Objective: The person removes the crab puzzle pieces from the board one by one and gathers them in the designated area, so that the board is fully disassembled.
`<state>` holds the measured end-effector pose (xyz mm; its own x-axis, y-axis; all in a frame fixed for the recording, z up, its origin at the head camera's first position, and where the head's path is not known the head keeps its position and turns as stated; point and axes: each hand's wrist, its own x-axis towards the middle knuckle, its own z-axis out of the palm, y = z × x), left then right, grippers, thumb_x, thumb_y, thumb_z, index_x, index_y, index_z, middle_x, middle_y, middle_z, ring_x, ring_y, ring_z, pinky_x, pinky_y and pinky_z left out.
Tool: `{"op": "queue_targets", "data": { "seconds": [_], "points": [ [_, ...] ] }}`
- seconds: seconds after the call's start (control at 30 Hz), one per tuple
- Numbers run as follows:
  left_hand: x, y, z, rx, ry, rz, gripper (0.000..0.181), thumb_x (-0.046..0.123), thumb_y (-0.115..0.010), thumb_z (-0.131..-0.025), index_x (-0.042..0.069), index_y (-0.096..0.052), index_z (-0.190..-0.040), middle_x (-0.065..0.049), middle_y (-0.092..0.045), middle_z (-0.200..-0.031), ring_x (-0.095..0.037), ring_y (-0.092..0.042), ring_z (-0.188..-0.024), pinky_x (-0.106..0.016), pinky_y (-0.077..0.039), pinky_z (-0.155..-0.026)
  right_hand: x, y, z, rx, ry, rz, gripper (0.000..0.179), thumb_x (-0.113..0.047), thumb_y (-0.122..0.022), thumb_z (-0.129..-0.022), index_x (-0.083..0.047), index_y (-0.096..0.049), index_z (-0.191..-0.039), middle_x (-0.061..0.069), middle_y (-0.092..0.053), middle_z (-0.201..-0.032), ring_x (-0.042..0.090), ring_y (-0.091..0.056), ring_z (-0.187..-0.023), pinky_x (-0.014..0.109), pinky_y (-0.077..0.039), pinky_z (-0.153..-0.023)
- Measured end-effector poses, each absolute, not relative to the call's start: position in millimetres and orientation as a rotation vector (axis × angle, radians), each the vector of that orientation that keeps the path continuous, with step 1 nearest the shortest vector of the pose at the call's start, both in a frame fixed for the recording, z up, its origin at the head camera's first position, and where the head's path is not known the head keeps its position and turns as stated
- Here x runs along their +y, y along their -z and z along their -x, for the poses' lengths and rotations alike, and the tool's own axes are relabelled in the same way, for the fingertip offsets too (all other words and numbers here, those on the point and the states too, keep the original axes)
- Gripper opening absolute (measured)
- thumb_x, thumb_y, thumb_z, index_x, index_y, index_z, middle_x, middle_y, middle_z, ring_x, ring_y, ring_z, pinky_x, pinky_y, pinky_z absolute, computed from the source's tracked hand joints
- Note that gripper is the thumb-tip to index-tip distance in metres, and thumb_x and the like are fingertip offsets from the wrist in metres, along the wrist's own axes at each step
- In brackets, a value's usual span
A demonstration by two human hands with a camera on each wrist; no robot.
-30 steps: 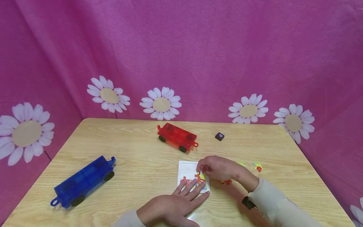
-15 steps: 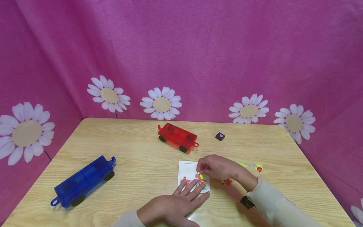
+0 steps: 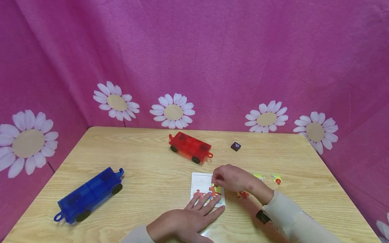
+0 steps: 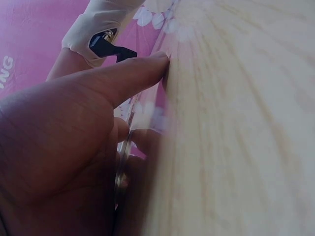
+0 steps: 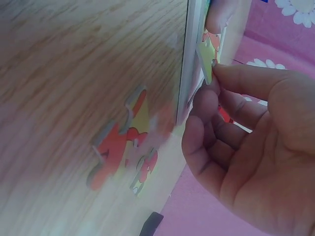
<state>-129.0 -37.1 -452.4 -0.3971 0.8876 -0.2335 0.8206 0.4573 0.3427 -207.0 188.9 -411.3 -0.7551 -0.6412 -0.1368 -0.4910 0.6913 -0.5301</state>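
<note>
A small white puzzle tray [image 3: 201, 179] lies on the table, with red, yellow and blue pieces fitted along its near part. My left hand [image 3: 189, 221] rests with spread, straight fingers over the tray's near edge, covering some of those pieces. Over the tray's right side, my right hand [image 3: 233, 178] pinches a yellow puzzle piece [image 5: 207, 60] between thumb and fingertips. That piece stands tilted at the tray in the right wrist view. A red and yellow loose puzzle piece [image 3: 243, 194] lies below my right wrist. The left wrist view shows the left hand's thumb [image 4: 133, 78] close to the tabletop.
Two more loose pieces, a yellow piece [image 3: 259, 176] and a yellow-red piece [image 3: 277, 179], lie right of the right hand. Behind stand a red wheeled car [image 3: 190, 146] and a dark letter tile [image 3: 235, 146]. A blue wheeled car [image 3: 89, 195] is at left. Pink flowered cloth [image 3: 212, 67] encloses the table.
My right hand has shifted slightly up and to the right, and its forearm has drawn a little leftward. The left hand stays in place on the tray.
</note>
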Motion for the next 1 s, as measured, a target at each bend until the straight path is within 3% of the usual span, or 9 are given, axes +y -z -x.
{"op": "queue_targets", "data": {
  "seconds": [1.0],
  "points": [
    [-35.9, 450.4, 129.6, 2.324, -0.238, -1.431, 0.087, 0.068, -0.043, -0.101, 0.023, -0.009, -0.168, -0.003, 0.007, -0.173, -0.028, 0.01, -0.156, -0.053, -0.003, -0.122, 182.5, 410.6, 210.1, 2.574, 0.611, 0.739, 0.011, -0.01, -0.066, -0.1, -0.014, -0.071, -0.09, -0.008, -0.06, -0.08, 0.011, -0.054, -0.072, 0.031, -0.048, -0.07]
  ]
}}
